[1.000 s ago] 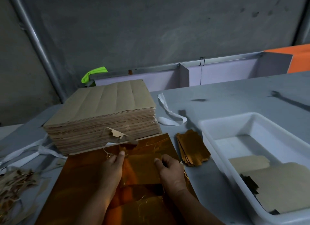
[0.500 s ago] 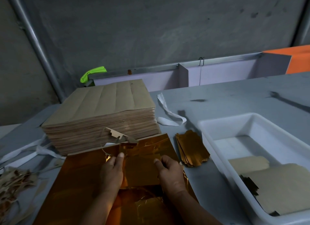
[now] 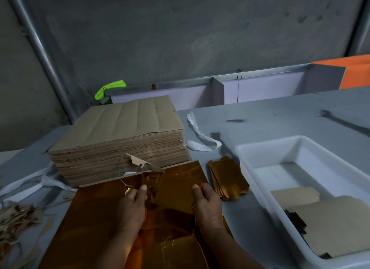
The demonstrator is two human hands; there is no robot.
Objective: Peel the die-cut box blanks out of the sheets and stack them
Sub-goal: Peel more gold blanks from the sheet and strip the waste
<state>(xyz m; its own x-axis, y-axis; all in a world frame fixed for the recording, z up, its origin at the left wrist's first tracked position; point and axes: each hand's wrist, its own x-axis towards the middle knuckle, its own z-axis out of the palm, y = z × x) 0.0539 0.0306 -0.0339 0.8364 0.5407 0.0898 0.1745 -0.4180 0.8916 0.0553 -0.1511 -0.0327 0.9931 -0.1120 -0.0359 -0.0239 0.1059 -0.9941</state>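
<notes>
A shiny copper-gold die-cut sheet point(image 3: 96, 224) lies on the grey table in front of me. Between my hands I hold a box blank point(image 3: 174, 192) from its far part. My left hand point(image 3: 132, 206) pinches the blank's left edge with the thumb on top. My right hand point(image 3: 206, 202) grips its right edge, fingers curled under. A cut waste strip point(image 3: 138, 164) sticks up just beyond the blank. A small stack of peeled gold blanks point(image 3: 228, 178) lies to the right of my right hand.
A tall pile of brown-backed sheets point(image 3: 120, 142) stands behind the gold sheet. A white plastic tub point(image 3: 260, 154) holding brown cards sits at the right. Paper scraps point(image 3: 16, 220) lie at the left edge, and a white strip point(image 3: 200, 140) beside the pile.
Both hands have shifted slightly apart along the blank, the right hand moving right toward the small stack. The blank sits a little freer from the sheet.
</notes>
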